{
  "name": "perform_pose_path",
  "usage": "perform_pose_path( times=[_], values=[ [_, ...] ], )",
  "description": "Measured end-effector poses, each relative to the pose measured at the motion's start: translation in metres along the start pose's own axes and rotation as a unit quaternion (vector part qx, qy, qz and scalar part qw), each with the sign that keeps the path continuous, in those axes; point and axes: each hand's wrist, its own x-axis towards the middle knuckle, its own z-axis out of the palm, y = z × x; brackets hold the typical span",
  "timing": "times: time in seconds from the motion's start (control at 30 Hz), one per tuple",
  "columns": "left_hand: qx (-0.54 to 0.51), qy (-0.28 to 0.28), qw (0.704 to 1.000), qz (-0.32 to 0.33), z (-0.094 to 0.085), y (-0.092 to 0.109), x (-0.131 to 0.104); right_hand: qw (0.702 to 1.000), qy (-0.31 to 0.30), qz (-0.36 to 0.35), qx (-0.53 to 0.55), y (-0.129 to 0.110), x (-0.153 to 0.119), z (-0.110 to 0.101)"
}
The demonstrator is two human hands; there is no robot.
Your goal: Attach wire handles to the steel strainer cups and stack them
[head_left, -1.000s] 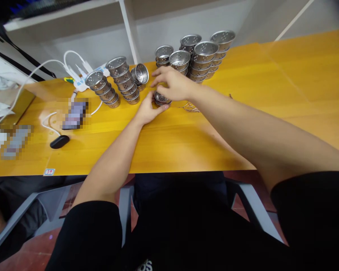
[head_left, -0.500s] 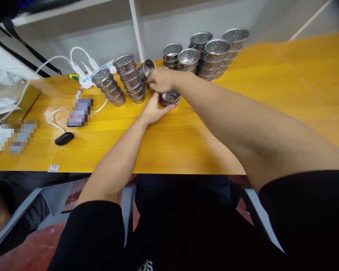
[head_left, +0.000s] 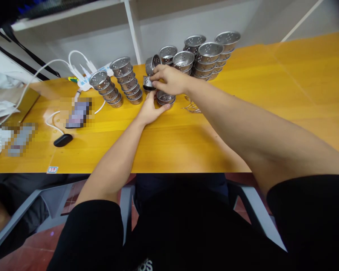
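Perforated metal cups stand in several stacks along the back of the table. My right hand (head_left: 169, 79) is closed on a tilted metal cup (head_left: 153, 64), its fingers at the rim. Beneath that cup sits another cup (head_left: 148, 82), partly hidden by the fingers. My left hand (head_left: 151, 112) rests on the table with thumb and fingers apart, against the left and front of a low stack of cups (head_left: 165, 98). Two taller stacks, one leaning (head_left: 106, 88) and one beside it (head_left: 127, 80), stand left of my hands.
More cup stacks (head_left: 209, 60) stand at the back right. Thin wire pieces (head_left: 192, 107) lie under my right forearm. At the left are a phone (head_left: 79, 114), a black oval object (head_left: 63, 140), a power strip with white cables and a cardboard box. Someone's arm shows at lower left.
My right hand has lifted slightly and its fingers have spread a little, with the tilted cup higher and upright on its side. The wire pieces show more. The view has shifted slightly.
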Motion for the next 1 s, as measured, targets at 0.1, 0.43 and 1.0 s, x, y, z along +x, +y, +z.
perform_pose_path(
  times=[0.1,0.43,1.0],
  values=[
    [0.001,0.004,1.0,-0.028,-0.001,-0.001,0.001,1.0,0.006,0.015,0.027,0.0,-0.004,0.001],
    [-0.015,0.011,0.999,-0.036,-0.004,0.008,0.0,0.986,0.121,0.02,0.112,-0.012,-0.011,-0.005],
    [0.062,-0.043,0.991,0.109,-0.008,0.114,-0.019,0.958,0.114,0.045,0.259,-0.09,-0.141,-0.022]
  ],
)
